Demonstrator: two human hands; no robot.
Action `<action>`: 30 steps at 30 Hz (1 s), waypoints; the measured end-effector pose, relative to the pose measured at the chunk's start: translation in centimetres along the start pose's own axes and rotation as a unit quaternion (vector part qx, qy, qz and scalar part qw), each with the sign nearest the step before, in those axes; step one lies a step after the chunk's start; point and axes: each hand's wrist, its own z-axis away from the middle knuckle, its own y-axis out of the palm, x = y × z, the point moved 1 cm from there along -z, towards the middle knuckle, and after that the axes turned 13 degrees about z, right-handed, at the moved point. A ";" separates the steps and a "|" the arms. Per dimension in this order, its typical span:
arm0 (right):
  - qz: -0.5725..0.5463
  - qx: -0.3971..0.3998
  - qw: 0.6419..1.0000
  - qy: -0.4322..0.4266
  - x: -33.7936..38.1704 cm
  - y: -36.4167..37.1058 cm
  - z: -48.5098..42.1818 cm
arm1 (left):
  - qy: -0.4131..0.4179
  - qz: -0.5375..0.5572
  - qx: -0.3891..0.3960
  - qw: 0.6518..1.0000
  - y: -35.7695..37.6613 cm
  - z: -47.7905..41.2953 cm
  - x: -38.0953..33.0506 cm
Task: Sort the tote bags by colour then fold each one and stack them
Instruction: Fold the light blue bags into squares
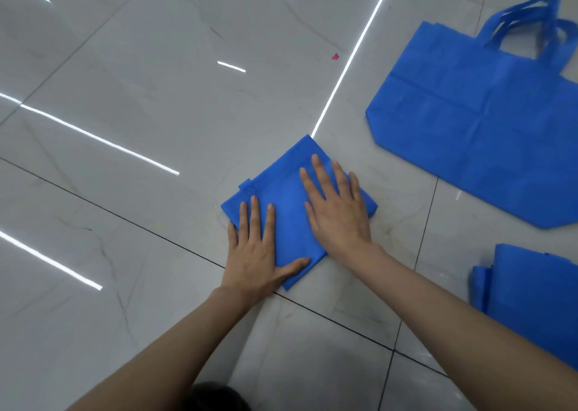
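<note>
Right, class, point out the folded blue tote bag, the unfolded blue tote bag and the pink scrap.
folded blue tote bag (283, 191), head view, bare fabric near its middle.
unfolded blue tote bag (469, 129), head view, middle of its flat panel.
pink scrap (335, 56), head view, its centre.

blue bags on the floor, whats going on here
A person is folding tote bags on a tiled floor. The left hand and right hand both lie flat, fingers straight, pressing down on a folded blue tote bag. To the right, an unfolded blue tote bag lies flat with its handles showing, not yet folded. At the lower right edge lies another blue bundle, partly out of view; it looks like folded bags, though how many is unclear.
</note>
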 end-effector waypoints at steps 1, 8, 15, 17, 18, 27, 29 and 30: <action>-0.019 -0.003 0.998 -0.056 1.0 -0.5 0.1 | -0.004 -0.003 0.000 1.000 0.0 -0.1 -0.1; -0.051 0.080 0.988 -0.119 -1.0 1.2 0.1 | 0.003 0.010 -0.006 1.000 -0.1 0.0 -0.1; -0.064 0.118 0.991 0.026 -3.7 0.8 -3.3 | 0.000 0.007 -0.009 1.000 0.1 0.0 0.0; -0.050 0.096 0.991 0.076 -2.6 0.3 -3.6 | 0.006 0.009 -0.007 1.000 0.0 0.0 0.0; -0.048 0.095 0.990 0.097 -2.0 0.1 -3.5 | 0.007 0.017 -0.010 1.000 -0.1 0.1 0.1; -0.106 0.154 0.937 0.294 -1.5 -0.8 1.3 | -0.094 0.366 -0.041 0.925 -3.0 2.2 -1.2; -0.154 0.154 0.921 0.323 -1.6 -1.4 2.8 | -0.088 0.507 -0.020 0.857 -3.3 2.7 -1.6; -0.182 0.152 0.913 0.333 -1.7 -1.6 3.5 | -0.088 0.556 -0.005 0.827 -3.4 3.0 -1.9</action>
